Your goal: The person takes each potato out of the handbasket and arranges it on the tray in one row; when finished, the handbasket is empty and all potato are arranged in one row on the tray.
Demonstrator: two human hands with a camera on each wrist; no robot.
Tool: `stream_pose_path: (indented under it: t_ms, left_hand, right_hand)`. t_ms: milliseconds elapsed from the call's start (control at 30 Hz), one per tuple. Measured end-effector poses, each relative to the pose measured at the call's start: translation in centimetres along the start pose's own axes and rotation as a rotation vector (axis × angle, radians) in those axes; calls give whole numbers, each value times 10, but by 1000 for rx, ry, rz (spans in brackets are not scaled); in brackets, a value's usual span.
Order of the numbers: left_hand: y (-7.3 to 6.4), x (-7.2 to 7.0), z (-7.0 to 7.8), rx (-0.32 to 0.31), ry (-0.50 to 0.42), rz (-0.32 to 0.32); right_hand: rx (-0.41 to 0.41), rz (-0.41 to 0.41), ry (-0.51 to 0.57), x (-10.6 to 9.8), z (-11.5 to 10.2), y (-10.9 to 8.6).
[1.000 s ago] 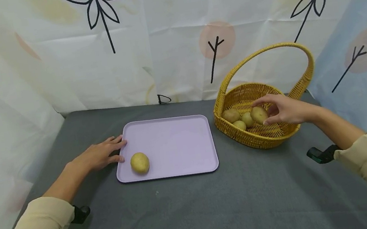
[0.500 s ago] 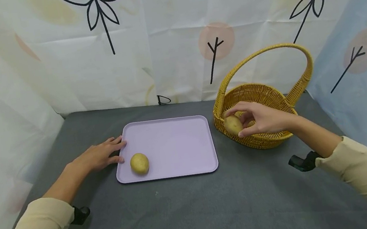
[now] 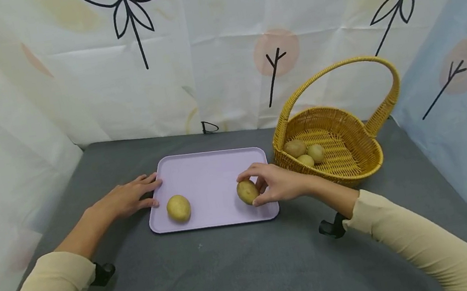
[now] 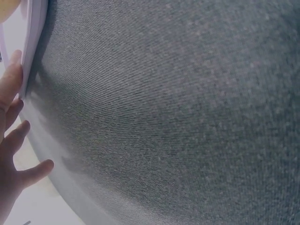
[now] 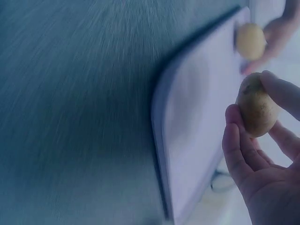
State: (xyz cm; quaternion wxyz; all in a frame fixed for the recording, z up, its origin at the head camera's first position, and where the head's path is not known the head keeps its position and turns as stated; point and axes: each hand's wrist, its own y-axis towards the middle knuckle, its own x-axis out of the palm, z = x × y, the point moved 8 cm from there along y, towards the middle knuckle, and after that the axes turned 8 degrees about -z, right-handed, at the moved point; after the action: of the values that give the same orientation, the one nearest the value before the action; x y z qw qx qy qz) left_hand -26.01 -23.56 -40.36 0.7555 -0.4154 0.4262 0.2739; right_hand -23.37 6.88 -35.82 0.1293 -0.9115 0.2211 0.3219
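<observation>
A potato (image 3: 247, 192) is pinched between the thumb and fingers of my right hand (image 3: 282, 182), over the right part of a lilac tray (image 3: 210, 169). The right wrist view shows this held potato (image 5: 257, 106) above the tray surface, with the tray's shadowed area below it. Another potato (image 3: 178, 208) lies on the tray near its front left corner. My left hand (image 3: 130, 197) rests at the tray's left edge, fingers spread and fairly straight, fingertips on the rim. In the left wrist view, the left fingers (image 4: 10, 84) reach the tray's side.
A yellow wicker basket (image 3: 351, 148) with a tall arched handle stands to the right of the tray, holding several potatoes (image 3: 295, 148) at its left side. Grey cloth (image 3: 235, 276) covers the table. Patterned white fabric (image 3: 223, 76) hangs behind and at both sides.
My right hand has carried a potato leftward out of the basket to above the tray. My left hand and the potato lying on the tray have stayed in place.
</observation>
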Motion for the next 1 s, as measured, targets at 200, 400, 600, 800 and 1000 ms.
stream_pose_path:
  t_ms: [200,400,600,800,1000]
  left_hand:
    - [2,0,-1,-4,7,-4]
    - [3,2,-3,-2,-2,-5]
    - [3,2,-2,-1,5,-3]
    - [4,1,-1,1,10,4]
    - [4,-1,1,5,21,11]
  right_hand:
    - [27,-60,-108,31,-3,42]
    - [31,-62,-216,50,-9,71]
    - [4,-5,-260,56,-13,85]
    - [1,22,-246,61,-16,94]
    - [17,17,-248,66,-20,99]
